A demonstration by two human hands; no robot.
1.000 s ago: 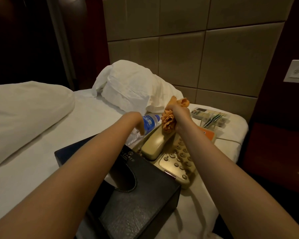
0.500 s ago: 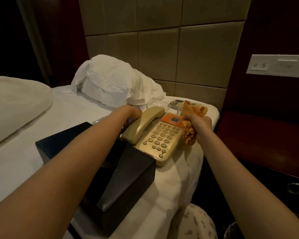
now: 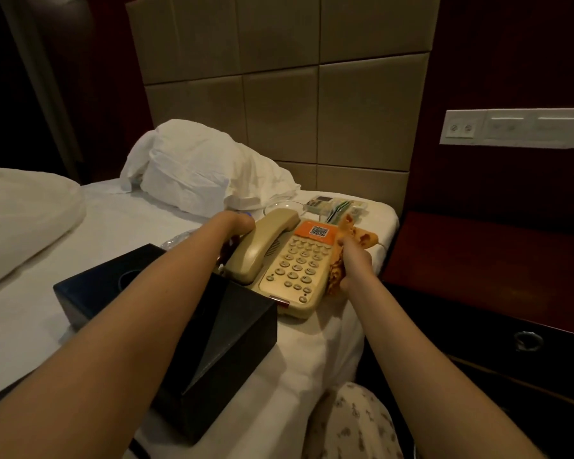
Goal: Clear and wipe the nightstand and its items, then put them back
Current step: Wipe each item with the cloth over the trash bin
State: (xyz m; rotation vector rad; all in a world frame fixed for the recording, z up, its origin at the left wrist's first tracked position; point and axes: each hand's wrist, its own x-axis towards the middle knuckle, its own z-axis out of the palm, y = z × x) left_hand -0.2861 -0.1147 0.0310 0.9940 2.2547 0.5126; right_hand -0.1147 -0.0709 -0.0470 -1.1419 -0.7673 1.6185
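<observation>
Bed [image 3: 120,213], padded headboard [image 3: 279,127]; right hand [image 3: 357,261] fingers clench orange cloth [image 3: 363,236] beside phone [image 3: 299,270]; left hand [image 3: 237,223] fingers hidden, unclear.

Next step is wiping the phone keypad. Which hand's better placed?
Right. The right hand grips the orange cloth beside the right edge of the keypad. The left hand sits beyond the handset with no cloth visible, and its fingers are hidden.
</observation>
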